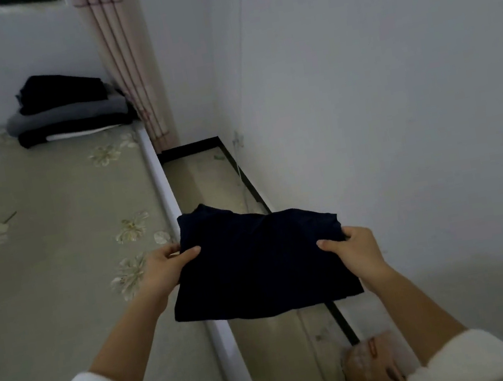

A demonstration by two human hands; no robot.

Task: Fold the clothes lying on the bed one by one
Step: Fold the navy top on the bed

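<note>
1. The left hand [165, 269] and right hand [353, 248] each pinch one side of the dark garment [259, 261], thumbs on top, likely keeping its fold intact.
2. It hangs in the air past the bed [51, 222] edge, well apart from the folded stack [65, 107], probably its destination.

The single camera sits on the person's head, facing forward and down, close above the left hand [164, 270] and right hand [356, 247], between bed [48, 206] and wall [394, 101].
</note>
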